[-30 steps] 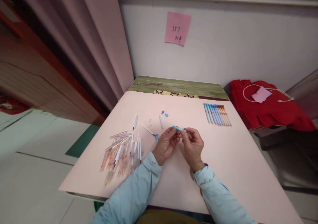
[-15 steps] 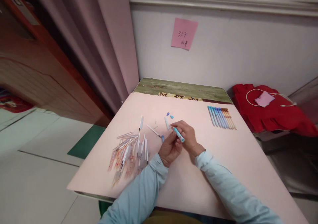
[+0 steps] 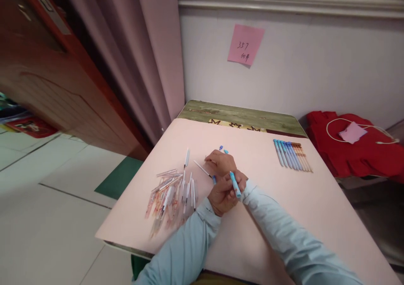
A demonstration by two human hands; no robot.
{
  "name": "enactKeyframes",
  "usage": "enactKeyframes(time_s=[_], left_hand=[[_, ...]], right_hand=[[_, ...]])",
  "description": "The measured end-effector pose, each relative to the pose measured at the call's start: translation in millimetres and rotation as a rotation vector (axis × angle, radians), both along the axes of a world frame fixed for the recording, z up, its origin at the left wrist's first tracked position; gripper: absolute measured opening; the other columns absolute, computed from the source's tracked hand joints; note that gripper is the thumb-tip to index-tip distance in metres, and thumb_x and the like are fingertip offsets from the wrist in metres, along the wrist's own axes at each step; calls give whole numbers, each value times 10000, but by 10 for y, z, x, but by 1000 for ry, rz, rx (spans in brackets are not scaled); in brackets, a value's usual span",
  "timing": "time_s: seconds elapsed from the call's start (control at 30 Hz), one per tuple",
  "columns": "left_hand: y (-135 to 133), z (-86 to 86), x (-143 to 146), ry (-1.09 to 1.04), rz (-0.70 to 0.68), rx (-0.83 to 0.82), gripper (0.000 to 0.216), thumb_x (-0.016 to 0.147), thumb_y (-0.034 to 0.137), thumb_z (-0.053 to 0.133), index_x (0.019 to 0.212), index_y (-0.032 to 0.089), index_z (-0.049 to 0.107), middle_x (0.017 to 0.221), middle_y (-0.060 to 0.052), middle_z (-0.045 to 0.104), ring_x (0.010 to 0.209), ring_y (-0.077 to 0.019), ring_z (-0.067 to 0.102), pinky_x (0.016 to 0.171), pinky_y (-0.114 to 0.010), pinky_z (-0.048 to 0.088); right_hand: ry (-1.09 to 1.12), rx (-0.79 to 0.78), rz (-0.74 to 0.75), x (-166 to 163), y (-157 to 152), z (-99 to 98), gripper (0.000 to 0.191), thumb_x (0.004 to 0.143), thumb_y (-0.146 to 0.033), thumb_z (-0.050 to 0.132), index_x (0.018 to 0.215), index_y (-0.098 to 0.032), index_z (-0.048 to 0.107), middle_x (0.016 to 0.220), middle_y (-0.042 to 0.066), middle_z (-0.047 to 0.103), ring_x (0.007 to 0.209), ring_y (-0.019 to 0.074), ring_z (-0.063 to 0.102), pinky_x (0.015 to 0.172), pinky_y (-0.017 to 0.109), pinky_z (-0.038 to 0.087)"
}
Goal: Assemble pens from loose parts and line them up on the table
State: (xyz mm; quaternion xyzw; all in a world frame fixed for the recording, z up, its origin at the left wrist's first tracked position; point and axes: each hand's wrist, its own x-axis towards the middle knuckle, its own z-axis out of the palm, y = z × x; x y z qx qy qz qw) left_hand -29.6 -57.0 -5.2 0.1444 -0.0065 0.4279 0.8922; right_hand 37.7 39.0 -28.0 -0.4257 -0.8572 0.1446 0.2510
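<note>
My left hand (image 3: pixel 223 195) is closed around a light blue pen barrel (image 3: pixel 235 185), which points down toward me. Beyond it, my right hand (image 3: pixel 221 162) reaches across to the left over the paper. Its fingertips are pinched together low at the surface, by a tiny part too small to make out. Just left of that hand lies a thin white refill (image 3: pixel 202 169), with a dark blue pen piece (image 3: pixel 214 179) near its lower end. A small blue cap (image 3: pixel 226 151) and a purple-blue clip piece (image 3: pixel 221 147) lie behind the right hand, which partly covers that area.
Loose refills and clear pen barrels (image 3: pixel 167 196) are heaped on the left of the pale-covered table (image 3: pixel 268 226). A row of blue and brown pens (image 3: pixel 292 155) lies at the right. Red cloth (image 3: pixel 322 129) with a white cable sits beyond the right edge.
My right hand has left the blue barrel and moved left and down to the paper. My left hand still holds the barrel. The whole view has shifted slightly.
</note>
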Motion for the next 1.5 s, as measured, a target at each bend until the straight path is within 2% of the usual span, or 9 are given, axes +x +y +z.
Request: enactKeyframes(time_s=[0.1,0.3,0.43,0.57,0.73,0.97,1.27,1.4,1.5], left_hand=[[-9,16,-1,41,-21,21,302,696,284,812,796,127,575,700,-6,564,422,7,460,337,-38,305],[-10,-12,24,81,-29,16,295,702,278,811,823,116,597,725,-20,599,438,-6,503,369,-60,350],[-6,-53,106,170,7,-32,266,731,233,792,889,95,628,728,-37,631,541,-49,600,482,-83,444],[-3,-76,226,249,-26,17,242,752,235,770,904,106,633,780,-54,653,592,-85,630,538,-139,488],[-5,-113,336,337,33,13,213,797,256,712,938,106,656,824,-69,660,678,-131,644,633,-228,526],[-5,-182,361,418,118,-27,155,796,198,711,918,114,665,889,-90,684,821,-154,655,800,-276,514],[49,-164,355,370,203,-137,126,801,142,709,917,109,673,870,-60,690,804,-127,665,801,-239,538],[99,-200,334,305,318,-302,98,815,93,679,912,102,674,858,-54,708,794,-123,688,794,-228,561],[136,-233,317,267,385,-409,66,845,78,637,897,95,673,841,-54,717,780,-119,696,772,-219,576]], right_hand=[[-40,-6,27,-23,-46,-47,153,930,-241,567,956,-267,716,1005,2,692,877,134,639,742,230,441],[-100,4,-89,17,-105,5,161,940,-242,511,931,-232,671,975,40,681,831,161,626,668,247,426],[330,-70,-374,350,-285,50,156,934,-317,492,952,-232,621,855,10,678,747,157,629,680,264,470],[818,-245,-637,746,-610,-23,226,847,-420,620,904,-202,595,742,-2,666,640,156,640,580,255,499],[1069,-269,-716,1026,-906,-62,261,773,-394,723,873,-173,628,715,5,666,637,151,643,601,267,515],[1246,-208,-753,1129,-963,100,279,727,-341,781,898,-164,651,730,-3,672,655,136,657,671,283,533],[1213,-202,-695,1034,-1035,193,268,783,-370,738,922,-161,643,772,15,683,648,134,652,661,292,543],[1064,-152,-650,993,-1092,211,217,824,-373,697,903,-177,649,715,2,669,637,146,651,640,289,540],[842,-11,-600,952,-1138,247,149,846,-345,681,862,-197,674,751,15,680,676,157,652,640,288,532]])
